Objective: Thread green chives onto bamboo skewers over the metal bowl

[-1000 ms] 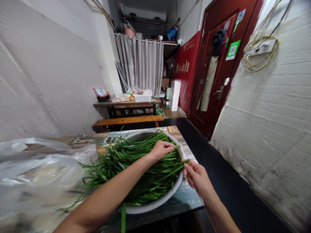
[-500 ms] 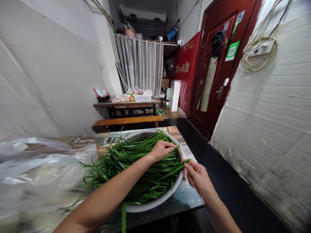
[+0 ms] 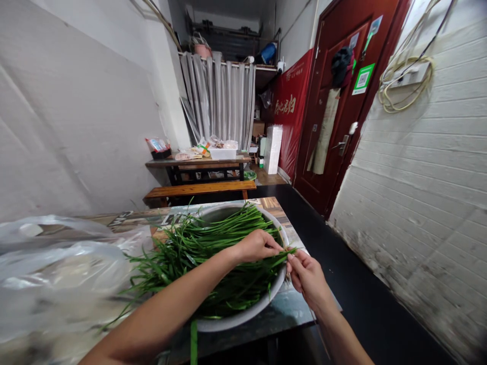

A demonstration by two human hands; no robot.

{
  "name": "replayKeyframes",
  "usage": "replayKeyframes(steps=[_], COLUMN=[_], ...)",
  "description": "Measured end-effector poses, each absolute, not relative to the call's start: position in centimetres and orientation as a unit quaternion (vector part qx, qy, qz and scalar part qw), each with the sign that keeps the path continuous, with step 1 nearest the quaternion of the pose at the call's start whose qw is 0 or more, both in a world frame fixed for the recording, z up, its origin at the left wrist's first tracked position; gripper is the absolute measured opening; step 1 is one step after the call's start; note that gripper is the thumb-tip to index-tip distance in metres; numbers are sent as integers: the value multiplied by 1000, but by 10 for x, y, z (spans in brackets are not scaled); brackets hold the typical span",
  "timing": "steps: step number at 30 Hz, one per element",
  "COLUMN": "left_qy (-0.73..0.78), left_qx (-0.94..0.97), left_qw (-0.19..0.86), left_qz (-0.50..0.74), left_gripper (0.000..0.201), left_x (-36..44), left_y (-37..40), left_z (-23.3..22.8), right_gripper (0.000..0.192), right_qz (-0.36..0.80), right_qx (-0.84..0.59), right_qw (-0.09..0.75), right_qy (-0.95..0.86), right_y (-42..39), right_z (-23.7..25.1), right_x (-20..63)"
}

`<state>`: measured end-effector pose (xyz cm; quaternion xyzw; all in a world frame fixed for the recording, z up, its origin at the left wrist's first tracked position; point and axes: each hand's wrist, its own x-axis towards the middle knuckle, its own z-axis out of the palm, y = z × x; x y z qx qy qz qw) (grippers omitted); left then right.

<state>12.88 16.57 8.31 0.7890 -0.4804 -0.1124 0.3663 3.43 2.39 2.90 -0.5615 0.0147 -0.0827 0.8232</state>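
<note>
A large heap of garlic chives [image 3: 228, 238] lies in a round grey metal basin [image 3: 279, 289], the leafy tips spilling over its left side. My left hand [image 3: 261, 246] reaches across the heap, its thumb and fingers pinched at the chive ends by the right rim. What it pinches looks like a thin tan strand, mostly hidden by the fingers. Close beside it, my right hand [image 3: 306, 274] is closed on the ends of some chives just outside the rim. A thin strand [image 3: 321, 334] hangs below my right hand along the forearm.
Clear plastic bags [image 3: 64, 284] cover the table's left side. Behind stand a wooden bench [image 3: 201, 189] and another table with a white plastic box [image 3: 223, 152] and packets. A red door [image 3: 342, 116] and a white brick wall [image 3: 426, 192] are to the right.
My left hand has moved down and right, from above the rim to right beside my right fingertips. The right hand stays almost in place, still holding the chive ends.
</note>
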Motion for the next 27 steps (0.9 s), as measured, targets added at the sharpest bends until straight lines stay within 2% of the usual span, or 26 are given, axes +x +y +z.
replayKeyframes(steps=[7,10,13,18,23,27], left_qy=[-462,-409,-379,-375,-288,-285], left_qx=[798,834,877,902,932,927], left_qw=[360,365,295,212,213,243], left_qz=[-142,-56,18,29,55,34], left_gripper=[28,26,18,14,20,21], left_x=[132,150,168,172,175,182], left_y=[169,174,179,178,171,172], left_z=[90,97,90,62,50,51], right_gripper=[28,31,32,32,32,32], right_qz=[-78,-74,-73,-74,-77,-70], right_qx=[-571,-575,-579,-581,-590,-592], right_qw=[817,815,812,811,804,803], right_qy=[5,5,11,12,5,5], right_y=[23,22,22,21,19,19], right_z=[24,25,26,26,27,28], right_x=[37,36,34,34,35,36])
